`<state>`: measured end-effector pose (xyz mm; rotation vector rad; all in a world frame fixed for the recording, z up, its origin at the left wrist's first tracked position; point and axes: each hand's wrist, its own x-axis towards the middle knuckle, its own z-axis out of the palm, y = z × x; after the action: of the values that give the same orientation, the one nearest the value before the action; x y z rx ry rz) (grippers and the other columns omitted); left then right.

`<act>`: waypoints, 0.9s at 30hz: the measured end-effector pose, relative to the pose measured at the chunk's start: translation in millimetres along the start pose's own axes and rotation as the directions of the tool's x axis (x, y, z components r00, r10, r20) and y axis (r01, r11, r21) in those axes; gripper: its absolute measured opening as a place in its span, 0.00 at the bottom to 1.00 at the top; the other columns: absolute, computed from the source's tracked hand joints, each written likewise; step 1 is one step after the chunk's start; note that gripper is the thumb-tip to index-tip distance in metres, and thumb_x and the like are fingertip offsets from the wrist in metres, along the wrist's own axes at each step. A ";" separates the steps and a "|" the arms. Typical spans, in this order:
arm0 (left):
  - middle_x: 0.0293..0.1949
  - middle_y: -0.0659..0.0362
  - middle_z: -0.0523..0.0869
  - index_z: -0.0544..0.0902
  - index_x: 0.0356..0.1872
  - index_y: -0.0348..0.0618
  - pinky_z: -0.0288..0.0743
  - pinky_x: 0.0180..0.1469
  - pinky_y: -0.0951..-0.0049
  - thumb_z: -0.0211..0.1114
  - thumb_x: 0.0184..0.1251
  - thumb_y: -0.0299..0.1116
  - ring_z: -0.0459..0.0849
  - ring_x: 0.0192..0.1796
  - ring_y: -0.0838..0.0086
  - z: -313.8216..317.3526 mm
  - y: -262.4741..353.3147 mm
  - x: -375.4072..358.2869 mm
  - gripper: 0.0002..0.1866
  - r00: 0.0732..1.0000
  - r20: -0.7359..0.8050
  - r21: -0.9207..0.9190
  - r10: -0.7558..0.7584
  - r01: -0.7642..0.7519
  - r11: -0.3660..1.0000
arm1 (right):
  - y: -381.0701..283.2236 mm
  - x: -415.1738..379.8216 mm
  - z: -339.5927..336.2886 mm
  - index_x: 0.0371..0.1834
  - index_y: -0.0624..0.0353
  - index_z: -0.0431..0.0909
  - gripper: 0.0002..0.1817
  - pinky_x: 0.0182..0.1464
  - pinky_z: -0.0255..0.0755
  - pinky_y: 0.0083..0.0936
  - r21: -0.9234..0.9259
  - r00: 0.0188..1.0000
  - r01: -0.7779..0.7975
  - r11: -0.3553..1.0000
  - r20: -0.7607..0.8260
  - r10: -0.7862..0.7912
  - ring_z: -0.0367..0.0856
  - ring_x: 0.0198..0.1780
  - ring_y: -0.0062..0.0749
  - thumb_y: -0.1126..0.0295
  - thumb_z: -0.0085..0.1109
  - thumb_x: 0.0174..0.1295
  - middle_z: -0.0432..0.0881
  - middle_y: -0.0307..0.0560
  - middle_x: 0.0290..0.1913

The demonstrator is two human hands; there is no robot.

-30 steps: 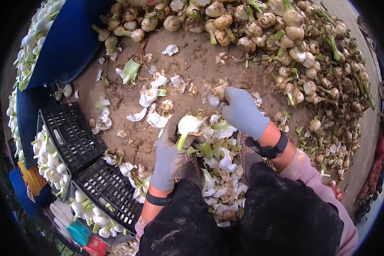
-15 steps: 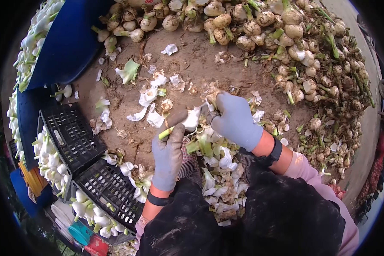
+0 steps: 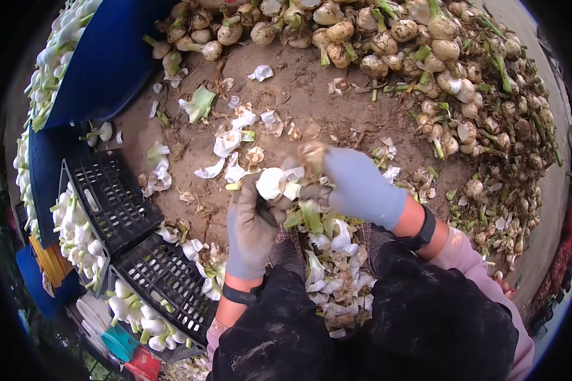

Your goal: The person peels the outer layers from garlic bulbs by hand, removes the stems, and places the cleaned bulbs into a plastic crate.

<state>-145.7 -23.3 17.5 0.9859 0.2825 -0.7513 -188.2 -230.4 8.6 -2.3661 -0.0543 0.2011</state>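
My left hand (image 3: pixel 248 232), in a grey glove, is closed around a white garlic bulb (image 3: pixel 271 184), its short green stem pointing left. Just right of the bulb, my gloved right hand (image 3: pixel 362 187) pinches a brownish strip of garlic skin (image 3: pixel 313 154), smeared by motion. Pale skin still hangs at the bulb's right side, between the two hands. Below them, a heap of peeled garlic skins (image 3: pixel 337 273) lies between my legs.
Unpeeled, soil-covered garlic (image 3: pixel 451 82) is piled along the back and right. Black crates (image 3: pixel 111 200) at left stand beside cleaned white bulbs (image 3: pixel 76 235). A blue tub (image 3: pixel 102 70) is at the upper left. Loose skins (image 3: pixel 225 143) litter the ground ahead.
The bulb has turned in my left hand and moved slightly left, showing more white. My right hand has drawn a strip of skin away from it and shifted a little to the right.
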 end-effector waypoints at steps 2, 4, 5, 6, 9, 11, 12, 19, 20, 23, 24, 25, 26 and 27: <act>0.36 0.58 0.83 0.76 0.49 0.36 0.73 0.30 0.82 0.49 0.79 0.43 0.82 0.31 0.78 0.0 1.4 1.0 0.18 1.000 0.012 0.010 -0.021 0.021 1.000 | -16.6 11.3 1.0 0.38 0.61 0.74 0.17 0.41 0.75 0.35 -0.032 0.992 0.044 0.998 0.122 -0.040 0.80 0.38 0.53 0.61 0.68 0.55 0.79 0.54 0.37; 0.36 0.59 0.83 0.76 0.48 0.37 0.73 0.29 0.82 0.49 0.78 0.44 0.82 0.31 0.78 -0.1 -4.1 10.5 0.18 0.983 -0.184 0.055 0.030 -0.020 0.998 | -32.9 13.6 -8.9 0.36 0.63 0.78 0.16 0.37 0.76 0.32 0.132 0.940 0.019 0.991 0.335 -0.062 0.81 0.33 0.53 0.59 0.65 0.60 0.80 0.53 0.29; 0.36 0.59 0.83 0.76 0.47 0.37 0.72 0.27 0.82 0.49 0.78 0.44 0.83 0.31 0.77 -0.5 -3.3 12.5 0.18 0.929 -0.363 0.097 0.077 -0.045 0.994 | -36.3 8.8 -11.4 0.36 0.63 0.78 0.16 0.37 0.76 0.32 0.137 0.939 0.025 0.990 0.337 -0.070 0.81 0.33 0.53 0.59 0.65 0.60 0.80 0.53 0.29; 0.39 0.58 0.83 0.77 0.45 0.39 0.74 0.28 0.80 0.51 0.77 0.44 0.84 0.33 0.74 -2.9 2.9 -1.5 0.17 0.952 -0.251 0.274 0.176 -0.105 0.956 | -37.4 1.2 -13.1 0.36 0.63 0.79 0.17 0.35 0.75 0.31 0.583 0.961 -0.217 0.783 0.271 0.064 0.80 0.33 0.53 0.58 0.63 0.62 0.79 0.53 0.28; 0.42 0.57 0.83 0.77 0.47 0.39 0.79 0.32 0.76 0.52 0.76 0.44 0.86 0.36 0.70 -16.1 -6.7 4.1 0.17 0.942 -0.336 0.050 0.000 0.018 0.999 | 7.0 -12.8 -2.6 0.38 0.62 0.80 0.15 0.33 0.73 0.35 0.642 0.948 -0.313 0.700 0.164 0.273 0.79 0.31 0.54 0.59 0.61 0.61 0.79 0.52 0.30; 0.45 0.55 0.84 0.75 0.52 0.38 0.82 0.33 0.73 0.52 0.76 0.44 0.87 0.38 0.68 -20.4 -8.8 5.8 0.19 0.964 -0.242 0.246 0.108 -0.047 0.968 | 17.6 -17.0 13.3 0.27 0.61 0.75 0.04 0.31 0.71 0.45 -0.110 0.964 0.120 0.987 -0.224 -0.142 0.78 0.28 0.55 0.73 0.56 0.48 0.78 0.56 0.26; 0.47 0.54 0.84 0.74 0.55 0.37 0.83 0.34 0.70 0.51 0.76 0.44 0.87 0.40 0.68 -30.1 -3.3 9.2 0.20 0.976 -0.216 0.155 0.038 -0.005 0.988 | 17.4 -20.9 20.7 0.27 0.60 0.75 0.05 0.31 0.71 0.46 -0.025 0.992 0.055 0.998 -0.111 -0.057 0.78 0.28 0.55 0.72 0.57 0.47 0.77 0.56 0.26; 0.48 0.58 0.82 0.75 0.55 0.43 0.77 0.52 0.70 0.44 0.77 0.54 0.80 0.50 0.73 12.8 158.3 52.0 0.25 0.886 -0.107 0.063 0.452 -0.447 0.892 | 11.2 -37.5 36.3 0.32 0.59 0.77 0.11 0.35 0.74 0.45 0.008 0.973 0.061 0.998 0.222 -0.061 0.80 0.34 0.52 0.66 0.60 0.49 0.78 0.56 0.33; 0.51 0.57 0.81 0.73 0.59 0.40 0.76 0.51 0.72 0.42 0.78 0.54 0.80 0.48 0.74 16.6 202.5 57.3 0.27 0.812 -0.103 0.097 0.574 -0.567 0.818 | 14.1 -41.3 34.5 0.33 0.59 0.77 0.11 0.35 0.74 0.44 0.082 0.964 0.157 0.984 0.203 -0.171 0.80 0.34 0.52 0.65 0.60 0.50 0.78 0.56 0.33; 0.64 0.44 0.73 0.65 0.65 0.31 0.69 0.67 0.63 0.43 0.79 0.46 0.73 0.65 0.58 -13.9 282.8 75.9 0.28 0.759 0.297 -0.185 0.580 -0.550 0.815 | 12.5 -48.5 37.8 0.38 0.57 0.81 0.11 0.34 0.71 0.48 0.044 0.998 0.062 0.997 0.006 -0.062 0.78 0.34 0.53 0.71 0.56 0.50 0.77 0.56 0.33; 0.63 0.45 0.74 0.65 0.65 0.31 0.71 0.65 0.63 0.43 0.79 0.45 0.74 0.63 0.59 5.5 271.7 74.9 0.27 0.821 0.329 -0.135 0.467 -0.449 0.884 | 11.9 -49.5 25.0 0.41 0.55 0.81 0.14 0.33 0.71 0.47 0.072 0.998 0.059 0.996 -0.019 -0.058 0.79 0.30 0.53 0.70 0.55 0.49 0.78 0.55 0.29; 0.61 0.46 0.75 0.65 0.65 0.32 0.72 0.63 0.63 0.43 0.79 0.43 0.76 0.62 0.60 22.0 252.4 74.8 0.26 0.853 0.377 -0.082 0.360 -0.357 0.931 | 19.5 -53.9 20.6 0.45 0.53 0.81 0.16 0.32 0.72 0.46 0.061 0.999 -0.011 0.998 0.047 0.008 0.79 0.27 0.53 0.68 0.56 0.52 0.78 0.53 0.24; 0.59 0.48 0.77 0.68 0.63 0.32 0.74 0.59 0.65 0.46 0.78 0.42 0.79 0.58 0.62 33.5 208.3 77.1 0.24 0.832 0.394 0.132 0.389 -0.471 0.872 | 18.4 -59.1 4.1 0.47 0.51 0.81 0.18 0.32 0.72 0.45 0.049 0.985 -0.162 0.986 0.065 0.159 0.79 0.27 0.51 0.70 0.57 0.51 0.78 0.51 0.22; 0.56 0.49 0.79 0.70 0.61 0.33 0.76 0.56 0.67 0.49 0.77 0.41 0.81 0.54 0.64 46.8 171.0 69.7 0.22 0.797 0.416 0.344 0.438 -0.584 0.735 | 17.7 -64.0 -14.2 0.49 0.48 0.80 0.21 0.32 0.71 0.45 0.048 0.958 -0.279 0.959 0.082 0.275 0.79 0.27 0.50 0.72 0.58 0.49 0.77 0.50 0.21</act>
<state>16.5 -36.8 116.4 1.2976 -0.4686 -0.4387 -249.4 -259.1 14.6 -2.2993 0.2464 0.4198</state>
